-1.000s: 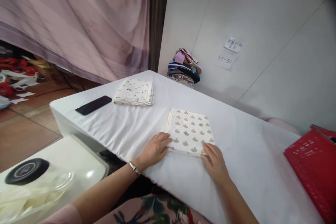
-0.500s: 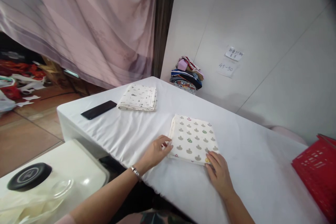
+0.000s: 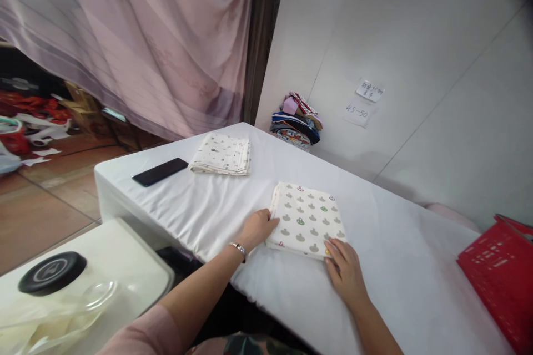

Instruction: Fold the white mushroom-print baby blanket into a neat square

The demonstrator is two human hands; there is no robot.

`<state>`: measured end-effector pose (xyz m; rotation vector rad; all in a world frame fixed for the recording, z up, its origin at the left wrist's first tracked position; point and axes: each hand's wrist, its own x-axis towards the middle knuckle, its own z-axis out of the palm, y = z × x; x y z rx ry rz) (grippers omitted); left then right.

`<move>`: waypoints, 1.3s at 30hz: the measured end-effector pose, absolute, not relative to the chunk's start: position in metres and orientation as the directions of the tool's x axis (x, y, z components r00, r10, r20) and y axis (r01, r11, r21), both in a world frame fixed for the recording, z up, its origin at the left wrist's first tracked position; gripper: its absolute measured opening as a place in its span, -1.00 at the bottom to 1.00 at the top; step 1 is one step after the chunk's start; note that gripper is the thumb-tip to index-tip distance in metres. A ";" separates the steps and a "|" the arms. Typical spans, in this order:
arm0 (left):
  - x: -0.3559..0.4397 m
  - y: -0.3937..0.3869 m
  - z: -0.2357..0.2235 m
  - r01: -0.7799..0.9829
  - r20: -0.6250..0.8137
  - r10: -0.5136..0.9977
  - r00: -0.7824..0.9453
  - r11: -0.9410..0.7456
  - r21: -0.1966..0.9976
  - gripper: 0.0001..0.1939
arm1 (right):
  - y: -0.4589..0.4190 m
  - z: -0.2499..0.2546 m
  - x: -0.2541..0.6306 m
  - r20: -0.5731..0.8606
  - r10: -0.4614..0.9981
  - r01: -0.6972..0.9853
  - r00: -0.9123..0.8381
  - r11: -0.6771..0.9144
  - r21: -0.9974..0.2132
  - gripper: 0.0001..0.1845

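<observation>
A folded white cloth [image 3: 308, 216] printed with grey mushroom shapes and a few green, red and yellow ones lies flat on the white-covered table [image 3: 400, 266]. At its left edge, my left hand [image 3: 259, 228] is closed, thumb on top and the other fingers curled at the folded layers. My right hand [image 3: 345, 266] rests at the near right corner, fingers stretched over the print and the thumb apart by the front edge. Farther back on the left lies a second folded cloth [image 3: 220, 154], white with small dark prints, touched by neither hand.
A black phone [image 3: 160, 172] lies near the table's left edge. Folded clothes [image 3: 296, 122] are stacked by the wall. A red basket [image 3: 499, 277] stands at the right. At lower left, a white surface [image 3: 133, 255] carries a black round lid [image 3: 53, 273] and clear plastic.
My left hand has moved slightly right and closed at the cloth's left edge, thumb now over it. My right hand stays at the near right corner, almost unchanged.
</observation>
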<state>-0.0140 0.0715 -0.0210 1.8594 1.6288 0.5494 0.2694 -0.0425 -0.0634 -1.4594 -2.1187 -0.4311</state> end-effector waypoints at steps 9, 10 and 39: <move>-0.010 0.068 -0.006 0.719 0.017 0.998 0.057 -0.053 0.693 -0.68 | -0.042 -0.061 0.269 0.602 0.749 0.923 -0.278 0.382 -0.048 -0.58; -0.008 0.068 -0.003 0.720 0.023 0.998 0.059 -0.059 0.692 -0.67 | -0.042 -0.061 0.269 0.602 0.749 0.924 -0.277 0.379 -0.047 -0.58; -0.012 0.039 -0.008 0.632 0.012 0.991 0.131 -0.093 0.770 -0.66 | -0.041 -0.064 0.269 0.615 0.749 0.932 -0.247 0.358 -0.062 -0.52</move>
